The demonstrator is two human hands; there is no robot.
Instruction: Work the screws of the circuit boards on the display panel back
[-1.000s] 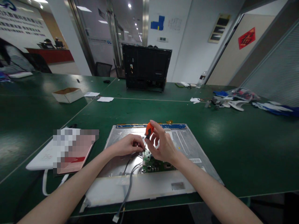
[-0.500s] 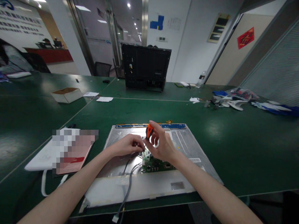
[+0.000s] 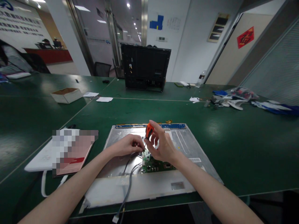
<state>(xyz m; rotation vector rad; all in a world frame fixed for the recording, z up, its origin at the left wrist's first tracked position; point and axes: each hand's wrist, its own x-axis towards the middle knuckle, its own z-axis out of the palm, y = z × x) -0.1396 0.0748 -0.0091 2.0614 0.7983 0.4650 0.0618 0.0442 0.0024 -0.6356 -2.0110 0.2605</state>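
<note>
A silver display panel (image 3: pixel 187 152) lies face down on the green table, with a green circuit board (image 3: pixel 155 165) on its back. My right hand (image 3: pixel 163 144) is closed on an orange and black screwdriver (image 3: pixel 149 130), held upright with its thin shaft pointing down at the board's upper left corner. My left hand (image 3: pixel 130 144) has its fingertips pinched beside the screwdriver's tip; what they hold, if anything, is too small to make out. Grey cables (image 3: pixel 130 183) run from the board's left side over the panel's front edge, ending in a white connector (image 3: pixel 115 218).
A black monitor housing (image 3: pixel 146 68) stands at the back. Left are an open cardboard box (image 3: pixel 67 96), papers (image 3: pixel 104 99), a white device (image 3: pixel 42 155) and a pinkish flat item (image 3: pixel 77 155). Gloves and bagged parts (image 3: pixel 240 93) lie at the back right.
The screwdriver's handle has tilted or turned very slightly in my right hand. Both hands are otherwise in nearly the same place.
</note>
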